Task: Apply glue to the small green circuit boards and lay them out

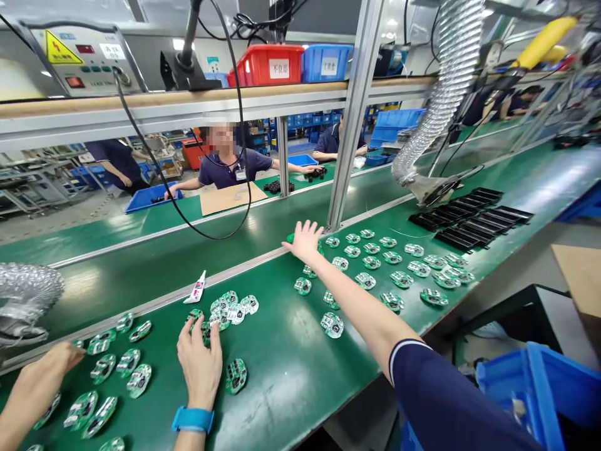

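Far left: a co-worker's hand at the belt edge, beside loose round green PCBs. Left hand, blue wristband: fingers spread, tips down in the PCB pile, can't tell if pinching one. White tube lies just past the pile, by the rail. Right hand at full reach, open, fingers spread, palm down on a PCB at the rail, near the post. More PCBs scattered right of it, loose on the belt. Black trays further along, past the PCBs. Blue bin below the belt edge, far right
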Demonstrator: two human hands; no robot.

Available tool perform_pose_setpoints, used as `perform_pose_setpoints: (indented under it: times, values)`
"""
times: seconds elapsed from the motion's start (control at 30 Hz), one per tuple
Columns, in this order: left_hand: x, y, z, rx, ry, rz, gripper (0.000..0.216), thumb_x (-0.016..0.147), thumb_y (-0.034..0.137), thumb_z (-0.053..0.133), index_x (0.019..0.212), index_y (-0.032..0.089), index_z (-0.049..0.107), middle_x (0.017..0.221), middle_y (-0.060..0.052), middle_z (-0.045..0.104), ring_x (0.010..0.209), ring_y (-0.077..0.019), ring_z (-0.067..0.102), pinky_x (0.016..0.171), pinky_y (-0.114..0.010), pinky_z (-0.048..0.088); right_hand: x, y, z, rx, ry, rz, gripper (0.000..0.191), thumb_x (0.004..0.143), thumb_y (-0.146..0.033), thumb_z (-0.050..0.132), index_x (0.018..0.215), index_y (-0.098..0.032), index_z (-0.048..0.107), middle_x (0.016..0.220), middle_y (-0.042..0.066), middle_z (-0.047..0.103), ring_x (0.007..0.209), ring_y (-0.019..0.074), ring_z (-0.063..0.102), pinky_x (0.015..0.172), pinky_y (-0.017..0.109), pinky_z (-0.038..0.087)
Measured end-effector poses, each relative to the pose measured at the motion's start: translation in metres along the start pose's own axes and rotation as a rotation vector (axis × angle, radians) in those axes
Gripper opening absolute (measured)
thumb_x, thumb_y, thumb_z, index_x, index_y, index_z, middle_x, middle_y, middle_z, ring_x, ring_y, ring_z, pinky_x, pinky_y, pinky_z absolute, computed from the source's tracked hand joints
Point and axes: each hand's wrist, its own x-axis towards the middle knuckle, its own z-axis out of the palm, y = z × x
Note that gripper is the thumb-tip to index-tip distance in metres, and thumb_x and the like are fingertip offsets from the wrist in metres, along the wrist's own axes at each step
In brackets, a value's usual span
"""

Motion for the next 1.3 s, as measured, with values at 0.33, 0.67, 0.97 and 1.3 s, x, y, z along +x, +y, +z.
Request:
perform_pose_setpoints:
  times: [0.33, 0.67, 0.97, 1.3]
  values:
    - [-0.001, 0.009, -0.009, -0.105, 0.055, 0.006, 0.043, 0.101, 0.05, 0.048, 0.119, 0.017, 0.068, 0.125, -0.017, 0.061, 0.124, -0.0332, 0.058, 0.111, -0.052, 0.048, 0.023, 0.028, 0.003, -0.021, -0.095, 0.129, 0.095, 0.083, -0.049, 0.078, 0.156, -0.006, 0.037, 0.138, 0.031, 0.059, 0.13, 0.0437, 0.056, 0.104, 0.05, 0.042]
    - [-0.008, 0.056, -0.039, -0.787, -0.048, -0.259, 0.052, 0.092, 0.053, 0.067, 0.132, 0.021, 0.06, 0.134, -0.014, 0.064, 0.116, -0.0246, 0.067, 0.102, -0.039, 0.055, -0.113, -0.039, -0.028, 0.236, -0.044, -0.777, 0.104, 0.077, -0.034, 0.078, 0.166, -0.013, 0.028, 0.151, 0.022, 0.054, 0.135, 0.0394, 0.05, 0.114, 0.051, 0.037]
    - [-0.036, 0.06, -0.076, -1.161, -0.395, -0.62, 0.043, 0.075, 0.049, 0.088, 0.097, 0.014, 0.075, 0.086, -0.008, 0.078, 0.082, -0.0199, 0.072, 0.081, -0.031, 0.058, -0.244, -0.054, 0.015, 0.961, -0.375, -0.642, 0.12, 0.07, -0.05, 0.092, 0.169, -0.03, 0.026, 0.173, 0.015, 0.031, 0.158, 0.0365, 0.033, 0.128, 0.059, 0.03]
    - [-0.053, 0.074, -0.054, -0.912, -0.14, -0.461, 0.03, 0.086, 0.044, 0.075, 0.099, 0.017, 0.078, 0.098, -0.009, 0.079, 0.089, -0.022, 0.072, 0.086, -0.032, 0.056, -0.264, -0.085, 0.034, 1.583, -0.546, 0.076, 0.036, 0.074, -0.051, 0.085, 0.087, -0.02, 0.071, 0.087, 0.006, 0.08, 0.08, 0.024, 0.073, 0.08, 0.038, 0.058]
